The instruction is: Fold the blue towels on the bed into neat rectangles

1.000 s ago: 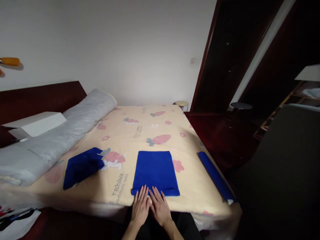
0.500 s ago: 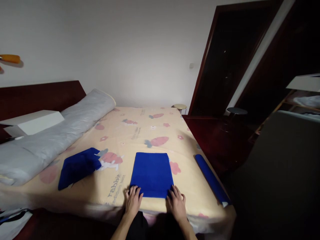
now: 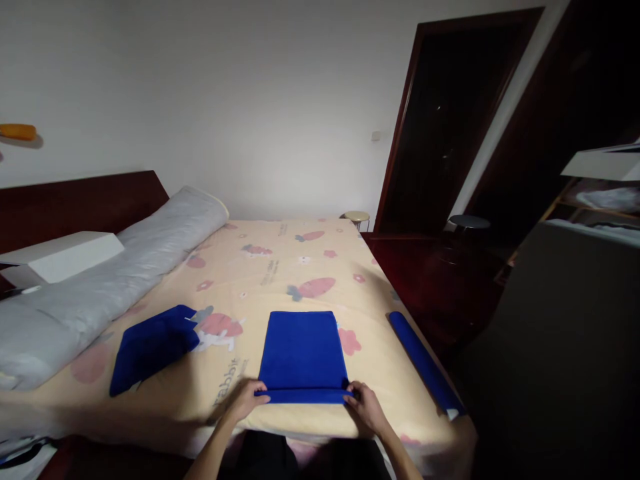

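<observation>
A blue towel (image 3: pixel 303 350), folded into a flat rectangle, lies on the bed in front of me. Its near edge is turned over into a narrow strip. My left hand (image 3: pixel 249 399) pinches the left end of that strip, and my right hand (image 3: pixel 364 403) pinches the right end. To the right lies a rolled blue towel (image 3: pixel 424 362) along the bed's side, with a small white tag at its near end. On the left is a loosely folded blue cloth (image 3: pixel 154 348). Neither of these is touched by my hands.
The bed (image 3: pixel 280 267) has a cream sheet with carrot and rabbit prints. A long grey rolled bedding piece (image 3: pixel 150 247) and a white box (image 3: pixel 65 257) are by the headboard (image 3: pixel 80 200). A dark chair back (image 3: pixel 535 333) stands at right, with stools (image 3: pixel 469 222) beyond.
My hands have gone from resting on the towel's near corners to pinching its near edge. That edge is now turned over into a narrow strip. The view has tilted up slightly.
</observation>
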